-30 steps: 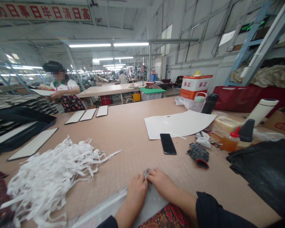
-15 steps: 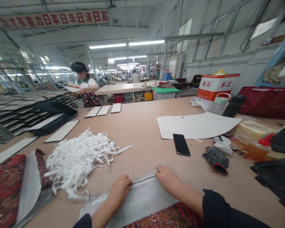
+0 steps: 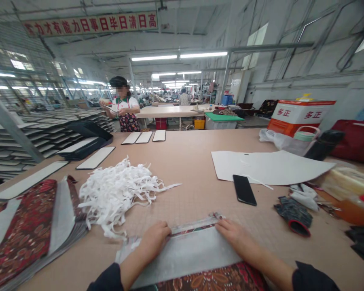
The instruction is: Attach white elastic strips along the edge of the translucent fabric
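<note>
A fabric piece [image 3: 188,247] lies in front of me, its grey backing facing up and a brown-red floral part at the near side. My left hand [image 3: 156,237] is closed on the left part of its far edge, fingers curled down. At the far edge's right end, my right hand [image 3: 232,233] is closed on the cloth, its fingertips partly hidden. Between the hands runs a narrow folded band showing a sliver of floral pattern. Just beyond my left hand sits a heap of white fabric strips [image 3: 117,190].
Stacked floral fabric pieces [image 3: 33,220] lie at the left. To the right are a black phone [image 3: 244,190], a large white sheet [image 3: 267,166] and a dark glove [image 3: 293,215]. Pale panels [image 3: 96,157] rest farther left. A person [image 3: 123,106] stands beyond the table.
The view has turned left, so things appear farther right. My hands are slightly farther apart along the edge, and a patterned sliver now shows between them. The person beyond has shifted the held sheet.
</note>
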The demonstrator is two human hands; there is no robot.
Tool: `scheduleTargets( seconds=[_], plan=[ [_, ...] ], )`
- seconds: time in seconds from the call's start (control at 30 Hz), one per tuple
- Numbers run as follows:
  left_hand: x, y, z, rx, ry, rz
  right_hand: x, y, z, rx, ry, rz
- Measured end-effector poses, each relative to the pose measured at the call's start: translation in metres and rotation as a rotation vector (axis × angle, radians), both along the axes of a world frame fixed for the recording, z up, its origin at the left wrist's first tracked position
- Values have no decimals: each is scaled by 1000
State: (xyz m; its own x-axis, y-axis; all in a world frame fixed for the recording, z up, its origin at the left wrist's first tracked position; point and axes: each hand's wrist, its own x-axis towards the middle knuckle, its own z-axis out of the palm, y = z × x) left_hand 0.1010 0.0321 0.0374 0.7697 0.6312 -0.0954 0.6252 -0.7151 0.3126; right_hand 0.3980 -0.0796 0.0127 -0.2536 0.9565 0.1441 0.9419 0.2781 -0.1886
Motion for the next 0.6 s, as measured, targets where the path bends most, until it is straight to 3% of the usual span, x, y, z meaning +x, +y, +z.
scheduleTargets(
  seconds=[0.07, 0.17, 0.33, 0.4, 0.5, 0.6],
  plan=[
    [-17, 9, 4, -103, -14, 64, 3, 4, 6, -62, -45, -66],
    [-35, 13, 9, -142, -9, 115, -30, 23, 14, -129, -140, -114],
    [-40, -2, 3, 76, 50, 43, -132, 52, 12, -44, -58, 137],
    [-42, -8, -2, 197, 70, 0, -154, 52, 4, 43, -89, 229],
    [-48, -10, -6, 261, 54, -46, -143, 40, -10, 121, -143, 289],
    [-57, -2, -3, 173, 57, -4, -97, 25, -15, 107, -154, 226]
  ],
)
